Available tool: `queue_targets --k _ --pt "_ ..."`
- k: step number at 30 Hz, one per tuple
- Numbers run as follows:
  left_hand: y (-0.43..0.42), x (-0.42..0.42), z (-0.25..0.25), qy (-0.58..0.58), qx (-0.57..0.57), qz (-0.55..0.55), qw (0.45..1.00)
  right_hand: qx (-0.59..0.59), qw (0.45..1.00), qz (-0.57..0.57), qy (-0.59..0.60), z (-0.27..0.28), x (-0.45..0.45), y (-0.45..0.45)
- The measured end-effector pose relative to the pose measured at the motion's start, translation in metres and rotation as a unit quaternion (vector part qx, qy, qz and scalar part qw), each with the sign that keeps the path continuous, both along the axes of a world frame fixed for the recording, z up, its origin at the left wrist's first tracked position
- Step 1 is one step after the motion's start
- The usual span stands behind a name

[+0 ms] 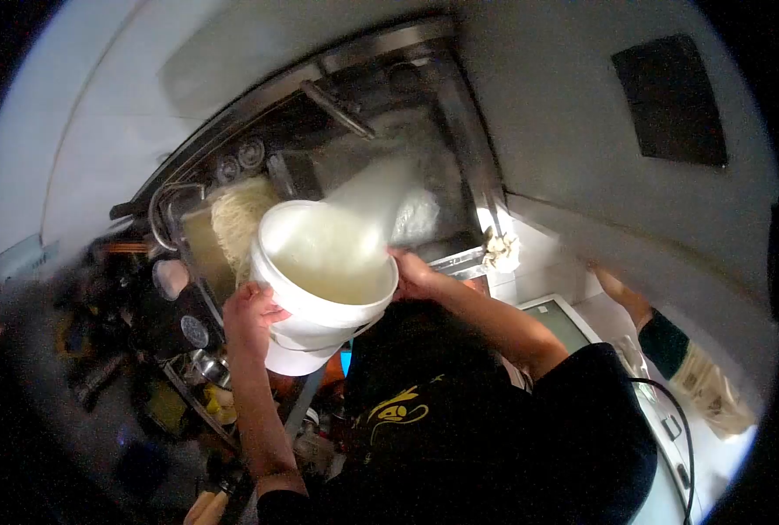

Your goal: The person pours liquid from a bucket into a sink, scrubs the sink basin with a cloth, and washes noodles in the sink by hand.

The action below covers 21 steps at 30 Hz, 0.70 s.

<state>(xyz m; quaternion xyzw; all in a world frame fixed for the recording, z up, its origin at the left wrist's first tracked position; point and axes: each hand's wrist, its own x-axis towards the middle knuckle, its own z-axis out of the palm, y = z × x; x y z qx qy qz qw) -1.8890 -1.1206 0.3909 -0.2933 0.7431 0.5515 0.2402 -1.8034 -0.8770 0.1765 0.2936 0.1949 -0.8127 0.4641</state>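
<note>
A white plastic bucket (319, 311) is held in front of my body, its mouth facing up and away from me. Pale cloudy liquid (328, 262) shows inside. My left hand (254, 315) grips the bucket's left side near the rim, fingers closed. On the right, my right hand (414, 276) is closed on the rim, its fingers partly hidden. Beyond the rim, a whitish blur spreads over the dark metal cooking basin (442, 166); I cannot tell whether it is pouring liquid or steam. Beside the bucket, pale noodle-like strands (236, 219) lie in a container.
A metal spout (337, 109) reaches over the basin. Round lids or knobs (241, 157) sit at its left. A white crumpled item (499, 249) lies at the right corner. Another person's arm (630, 302) and dark sleeve show at the right, near a glass-topped unit (564, 328).
</note>
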Motion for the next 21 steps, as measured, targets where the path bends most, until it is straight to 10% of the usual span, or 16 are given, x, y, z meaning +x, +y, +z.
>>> queue_targets --k 21 --pt "0.082 -0.037 0.027 -0.012 -0.012 -0.131 0.991 -0.141 0.987 -0.052 0.055 -0.024 0.014 -0.040"
